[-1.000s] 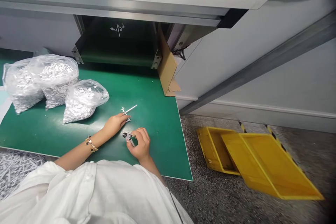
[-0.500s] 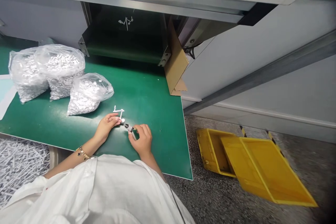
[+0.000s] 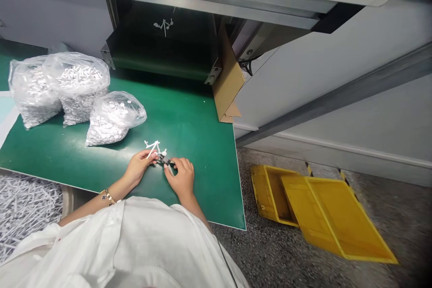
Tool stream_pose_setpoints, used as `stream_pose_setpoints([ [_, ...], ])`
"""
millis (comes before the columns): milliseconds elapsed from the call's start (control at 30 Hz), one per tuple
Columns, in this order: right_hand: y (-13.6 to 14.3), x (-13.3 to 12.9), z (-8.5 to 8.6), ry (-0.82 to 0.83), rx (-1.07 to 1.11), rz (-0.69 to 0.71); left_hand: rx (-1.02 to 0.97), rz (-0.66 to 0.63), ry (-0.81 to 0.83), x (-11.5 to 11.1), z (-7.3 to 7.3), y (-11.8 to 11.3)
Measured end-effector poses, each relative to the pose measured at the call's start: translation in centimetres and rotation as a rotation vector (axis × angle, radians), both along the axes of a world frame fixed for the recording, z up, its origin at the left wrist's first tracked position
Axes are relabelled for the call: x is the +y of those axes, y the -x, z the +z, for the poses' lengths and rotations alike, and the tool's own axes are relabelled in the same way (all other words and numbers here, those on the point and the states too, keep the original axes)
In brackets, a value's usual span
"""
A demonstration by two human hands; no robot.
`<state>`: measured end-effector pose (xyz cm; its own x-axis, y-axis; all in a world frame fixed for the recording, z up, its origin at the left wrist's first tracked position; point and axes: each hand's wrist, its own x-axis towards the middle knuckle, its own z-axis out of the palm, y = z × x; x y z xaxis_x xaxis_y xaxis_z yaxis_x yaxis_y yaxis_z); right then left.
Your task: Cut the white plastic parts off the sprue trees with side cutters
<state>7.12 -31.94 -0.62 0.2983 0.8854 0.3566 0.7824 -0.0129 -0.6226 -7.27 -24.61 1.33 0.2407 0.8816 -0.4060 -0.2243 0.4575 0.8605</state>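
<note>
Between its thumb and fingers, my left hand point(image 3: 139, 166) pinches a white branched plastic moulding point(image 3: 153, 146) with small round ends. My right hand point(image 3: 182, 177) is closed around a pair of side cutters point(image 3: 169, 167) with pale handles. The cutters' dark jaws point left and lie right at the moulding, close to my left fingertips; whether the blades touch the plastic I cannot make out. Both hands are just above the green tabletop point(image 3: 189, 126), near its front edge.
Clear bags of small white parts point(image 3: 108, 121) stand at the left. Behind, a dark conveyor belt point(image 3: 165, 51) carries another white moulding point(image 3: 164, 26), beside a cardboard sheet point(image 3: 227, 76). White sprue scraps point(image 3: 29, 211) fill a bin at lower left. Yellow crates point(image 3: 332, 216) lie on the floor at right.
The moulding has turned in my left hand, with a long stem now pointing toward me. The cutters' jaws are now closer to it and partly behind it. The view has shifted slightly.
</note>
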Motion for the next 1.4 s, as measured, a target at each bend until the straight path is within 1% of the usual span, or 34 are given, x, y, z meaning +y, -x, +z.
stream_pose_setpoints([
  [167, -0.1, 0.0, -0.1, 0.016, 0.019, 0.003, 0.051, -0.037, -0.029, -0.1, 0.3, 0.0],
  [300, 0.0, 0.1, 0.0, 0.031, 0.029, 0.028, 0.062, -0.075, -0.055, -0.2, -0.1, 0.2],
  [433, -0.1, 0.1, 0.1, 0.052, 0.023, 0.053, 0.083, -0.083, -0.075, -0.1, -0.7, 0.3],
  [600, -0.2, 0.1, 0.1, 0.070, 0.021, 0.083, 0.088, -0.091, -0.086, 0.1, -0.9, 0.5],
  [1000, -0.3, 0.0, -0.2, 0.023, -0.074, 0.082, 0.113, -0.124, -0.090, -0.1, -0.9, 0.9],
  [1133, -0.1, -0.2, -0.1, 0.004, -0.100, 0.087, 0.067, -0.142, -0.084, 0.0, -1.1, 1.1],
  [1200, -0.1, -0.2, 0.0, 0.004, -0.103, 0.093, 0.062, -0.149, -0.103, 0.0, -1.2, 1.2],
  [1300, 0.0, -0.1, 0.2, 0.009, -0.084, 0.092, 0.107, -0.171, -0.145, -0.1, -1.1, 1.3],
  [1400, 0.0, -0.1, 0.2, 0.016, -0.057, 0.090, 0.103, -0.177, -0.151, -0.1, -1.0, 1.4],
])
